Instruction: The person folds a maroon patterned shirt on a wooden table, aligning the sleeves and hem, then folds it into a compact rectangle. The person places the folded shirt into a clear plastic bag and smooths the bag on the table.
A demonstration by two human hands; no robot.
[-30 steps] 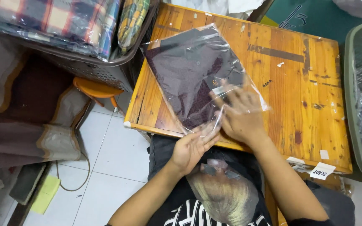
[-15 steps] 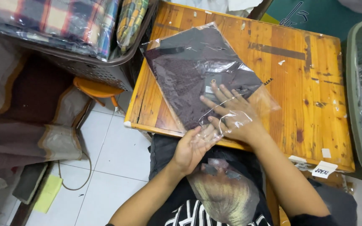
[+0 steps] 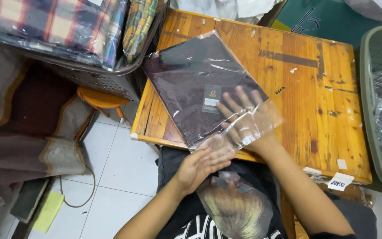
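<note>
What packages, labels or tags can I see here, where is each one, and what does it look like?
Clear plastic bag: flat on the wooden table, holding a folded dark maroon cloth; right hand inside its open end, left hand at its edge.
Small dark label: rectangular, on the cloth.
White tag: at the table's near right edge.
Wrapped plaid fabric: in a basket, upper left.

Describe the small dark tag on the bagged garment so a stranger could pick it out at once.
Start at the wooden table, where a dark folded garment in a clear plastic bag lies. Near its middle, just left of the right hand inside the bag, sits the tag: the only small black rectangle, pale strip below.
</note>
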